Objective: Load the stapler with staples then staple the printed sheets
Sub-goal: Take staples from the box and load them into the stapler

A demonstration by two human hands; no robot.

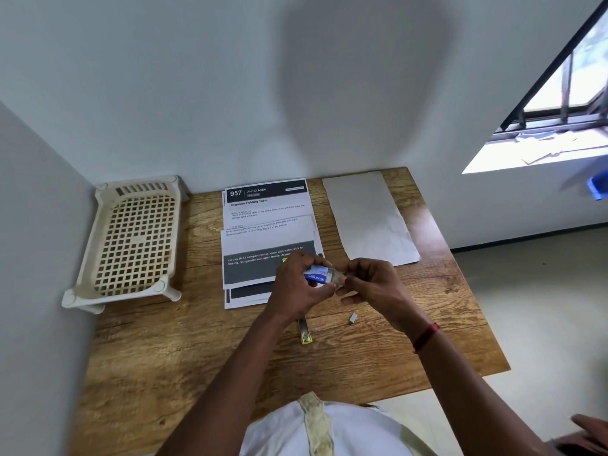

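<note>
Head view: left hand [296, 286] fingers curl round one small blue cardboard staple box [316, 274], long axis level, pointing right; right hand [373, 281] fingers pinch its grey end. Below the fingers, one slim metal stapler [305, 334] lies on the wood-grain desk [197, 357], pointing toward the person, beside one short staple strip [353, 317]; printed sheets [263, 225] lie beyond.

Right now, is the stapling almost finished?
Not nearly. Done: one small staple strip lies out on the table. In hand: the left hand grips the blue staple box and the right hand pinches its end. Left: the stapler lies on the table by the left wrist, and the printed sheets lie loose, overlapping.
</note>
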